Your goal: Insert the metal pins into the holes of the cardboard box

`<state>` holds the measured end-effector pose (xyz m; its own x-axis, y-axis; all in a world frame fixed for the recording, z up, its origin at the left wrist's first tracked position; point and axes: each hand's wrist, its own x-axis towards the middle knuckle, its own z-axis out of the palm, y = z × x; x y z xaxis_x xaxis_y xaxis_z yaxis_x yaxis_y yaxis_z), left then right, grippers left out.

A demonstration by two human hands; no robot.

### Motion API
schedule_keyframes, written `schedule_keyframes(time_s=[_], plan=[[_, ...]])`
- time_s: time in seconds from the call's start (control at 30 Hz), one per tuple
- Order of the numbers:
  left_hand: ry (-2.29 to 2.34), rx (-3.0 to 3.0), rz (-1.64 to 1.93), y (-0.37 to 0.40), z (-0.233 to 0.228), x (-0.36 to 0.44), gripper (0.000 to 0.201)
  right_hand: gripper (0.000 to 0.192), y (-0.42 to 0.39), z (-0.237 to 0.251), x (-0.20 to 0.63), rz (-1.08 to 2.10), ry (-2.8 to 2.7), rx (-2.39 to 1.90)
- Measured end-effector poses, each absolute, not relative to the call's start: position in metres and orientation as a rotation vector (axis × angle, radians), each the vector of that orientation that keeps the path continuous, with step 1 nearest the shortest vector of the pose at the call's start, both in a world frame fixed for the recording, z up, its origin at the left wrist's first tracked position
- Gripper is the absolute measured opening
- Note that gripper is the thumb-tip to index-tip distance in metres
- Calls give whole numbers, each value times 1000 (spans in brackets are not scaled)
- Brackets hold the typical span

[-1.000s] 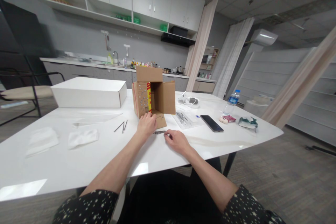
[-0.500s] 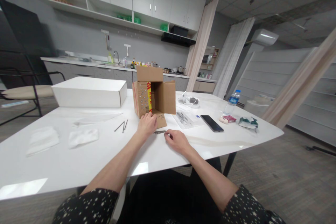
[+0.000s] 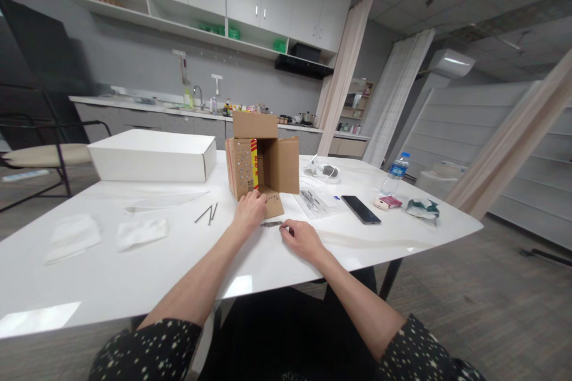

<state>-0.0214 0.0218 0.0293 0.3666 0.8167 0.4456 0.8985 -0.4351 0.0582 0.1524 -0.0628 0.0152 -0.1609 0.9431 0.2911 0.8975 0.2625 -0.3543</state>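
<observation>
A small cardboard box (image 3: 288, 166) stands on the table, its opening toward me and its flaps spread. Small round metallic dots cover its left side. My left hand (image 3: 250, 212) rests at the box's lower front corner, fingers bent over the lower flap (image 3: 274, 207); their tips are partly hidden. On the tabletop just before that flap lies a thin dark metal piece (image 3: 270, 224), too small to identify. My right hand (image 3: 302, 239) is curled low on the table, thumb and fingers closed at that piece's right end. Several long nails (image 3: 210, 214) lie left of my left hand.
Behind on the left sits a white box (image 3: 152, 158). White folded cloths (image 3: 142, 233) lie at left. To the right are a clear bag of metal parts (image 3: 315, 202), a phone (image 3: 361, 209), a water bottle (image 3: 397, 171), small packets (image 3: 388, 203) and a white cable (image 3: 328, 172).
My left fingers have shifted very slightly at the box corner, and slightly more of the dark metal piece shows. My right hand stays in place.
</observation>
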Motion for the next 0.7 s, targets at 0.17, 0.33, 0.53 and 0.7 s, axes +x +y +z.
schedule_keyframes(time_s=[0.17, 0.33, 0.53, 0.7], plan=[[-1575, -2455, -616, 25, 28, -22, 32, 26, -63, 15, 153, 149, -2083, -1656], [-1581, -2445, -643, 26, 26, -22, 32, 26, -63, 12, 155, 184, -2063, -1630], [-1558, -2451, -647, 27, 25, -23, 32, 26, -64, 12, 156, 208, -2042, -1607], [-1564, -2448, -661, 29, 24, -24, 33, 26, -64, 13, 157, 213, -2037, -1601]])
